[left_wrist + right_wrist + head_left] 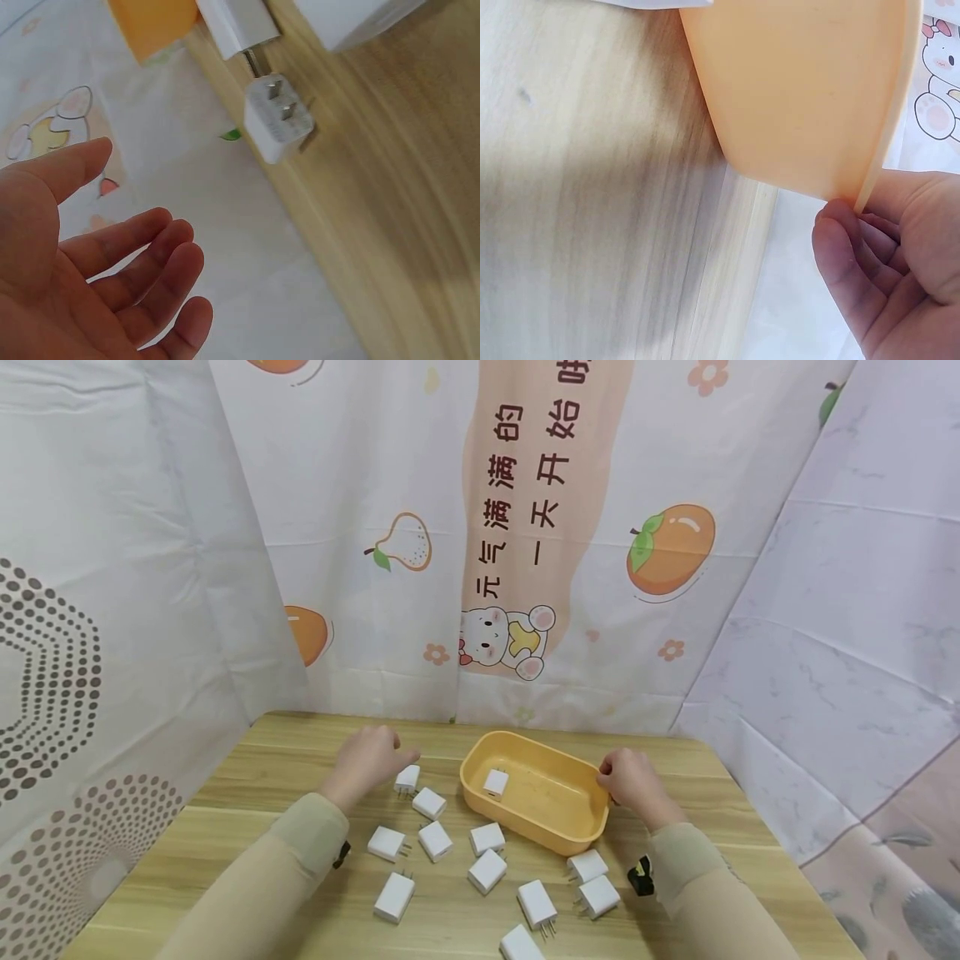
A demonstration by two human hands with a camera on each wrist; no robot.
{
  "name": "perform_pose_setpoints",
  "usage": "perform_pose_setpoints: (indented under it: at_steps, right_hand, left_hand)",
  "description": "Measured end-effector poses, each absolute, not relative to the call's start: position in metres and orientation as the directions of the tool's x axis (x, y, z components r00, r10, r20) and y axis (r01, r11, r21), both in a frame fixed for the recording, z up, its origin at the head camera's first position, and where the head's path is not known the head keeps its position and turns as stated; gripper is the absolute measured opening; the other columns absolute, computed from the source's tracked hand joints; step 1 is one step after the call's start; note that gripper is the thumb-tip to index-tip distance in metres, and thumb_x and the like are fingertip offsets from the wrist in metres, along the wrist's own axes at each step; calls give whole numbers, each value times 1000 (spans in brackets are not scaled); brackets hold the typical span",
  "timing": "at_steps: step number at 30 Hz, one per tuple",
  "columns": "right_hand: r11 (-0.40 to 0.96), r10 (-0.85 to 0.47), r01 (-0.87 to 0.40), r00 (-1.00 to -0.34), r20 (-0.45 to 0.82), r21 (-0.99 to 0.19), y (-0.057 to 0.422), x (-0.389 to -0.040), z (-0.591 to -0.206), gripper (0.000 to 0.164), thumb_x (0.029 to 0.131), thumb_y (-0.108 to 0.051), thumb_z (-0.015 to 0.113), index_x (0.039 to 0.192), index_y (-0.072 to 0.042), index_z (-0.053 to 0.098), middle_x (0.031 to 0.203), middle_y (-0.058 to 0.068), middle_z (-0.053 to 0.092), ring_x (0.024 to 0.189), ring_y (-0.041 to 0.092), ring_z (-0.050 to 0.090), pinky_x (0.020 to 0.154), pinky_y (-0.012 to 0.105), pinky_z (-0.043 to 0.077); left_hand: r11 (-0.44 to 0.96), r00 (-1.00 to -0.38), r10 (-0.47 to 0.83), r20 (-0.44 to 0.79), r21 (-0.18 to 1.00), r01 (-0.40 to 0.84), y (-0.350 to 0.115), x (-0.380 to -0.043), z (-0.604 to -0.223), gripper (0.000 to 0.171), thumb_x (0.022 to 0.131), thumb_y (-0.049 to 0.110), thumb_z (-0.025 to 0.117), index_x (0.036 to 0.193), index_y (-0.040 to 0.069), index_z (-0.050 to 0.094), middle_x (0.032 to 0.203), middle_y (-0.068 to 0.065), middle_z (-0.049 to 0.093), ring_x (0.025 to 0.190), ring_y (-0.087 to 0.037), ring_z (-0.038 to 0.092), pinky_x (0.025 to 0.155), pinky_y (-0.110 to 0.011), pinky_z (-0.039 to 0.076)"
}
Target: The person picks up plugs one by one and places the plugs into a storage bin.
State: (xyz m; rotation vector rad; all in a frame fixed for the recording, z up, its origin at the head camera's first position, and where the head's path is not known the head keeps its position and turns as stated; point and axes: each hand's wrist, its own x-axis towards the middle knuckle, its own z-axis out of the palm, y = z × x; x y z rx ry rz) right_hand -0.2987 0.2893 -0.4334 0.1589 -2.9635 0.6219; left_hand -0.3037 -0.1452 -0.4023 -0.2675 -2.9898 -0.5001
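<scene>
My left hand [373,760] hovers by a white plug charger [407,778] at the back left of the group. In the left wrist view that hand [82,300] has thumb and fingers spread apart, holding nothing; the charger [277,124] stands off from the fingertips, its two prongs showing. With thumb and fingers, my right hand [633,783] pinches the right rim of a yellow-orange plastic basket [525,828]. The right wrist view shows this hand [900,277] at the corner of the basket wall [802,90]. One white charger [496,782] lies inside the basket's left end.
Several more white chargers lie loose in front of the basket, including one at the left [394,897] and one at the front edge of view [521,945]. The wooden table [247,793] ends at a printed curtain [420,693] behind.
</scene>
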Motion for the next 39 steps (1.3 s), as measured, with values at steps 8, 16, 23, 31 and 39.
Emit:
perform_pose_setpoints:
  at_steps: [8, 16, 23, 31, 39]
  right_hand:
    - [912, -82, -125, -989, 125, -392, 289, -299, -434, 15, 91, -6, 70, 76, -5, 66, 62, 3, 57, 50, 14, 55, 49, 30, 48]
    - [907, -79, -122, -989, 123, -404, 289, -298, -430, 16, 91, -5, 70, 76, -5, 67, 62, 3, 57, 50, 15, 54, 49, 30, 47]
    - [909, -89, -133, -988, 128, -395, 290, -298, -431, 16, 89, -5, 69, 74, -6, 67, 61, 1, 56, 50, 14, 54, 49, 30, 47]
    - [909, -82, -128, -988, 131, -396, 290, -299, -432, 16, 90, -5, 69, 74, -6, 66, 61, 2, 57, 49, 14, 54, 49, 30, 47]
    - [909, -76, -119, -990, 122, -399, 289, -300, -433, 16, 90, -4, 68, 75, -6, 67, 62, 3, 57, 49, 14, 55, 48, 30, 47]
  left_hand:
    - [928, -995, 91, 34, 359, 97, -144, -316, -415, 41, 91, 48, 70, 74, 11, 66, 71, -1, 59, 60, -17, 51, 50, -33, 41]
    - [929, -998, 54, -9, 368, 47, -136, -323, -427, 44, 88, 46, 75, 65, 14, 55, 63, 0, 51, 56, -17, 48, 47, -32, 40]
    - [936, -999, 31, -44, 353, 13, -130, -326, -438, 39, 85, 42, 77, 66, 13, 59, 69, -3, 57, 61, -19, 53, 50, -34, 45]
    - [951, -997, 32, -64, 310, 11, -125, -327, -444, 35, 85, 39, 79, 71, 11, 63, 73, -4, 60, 63, -21, 55, 52, -37, 47]
    - [954, -996, 40, -76, 298, 16, -123, -327, -445, 32, 83, 35, 84, 81, 6, 69, 78, -5, 62, 66, -21, 58, 54, -38, 52]
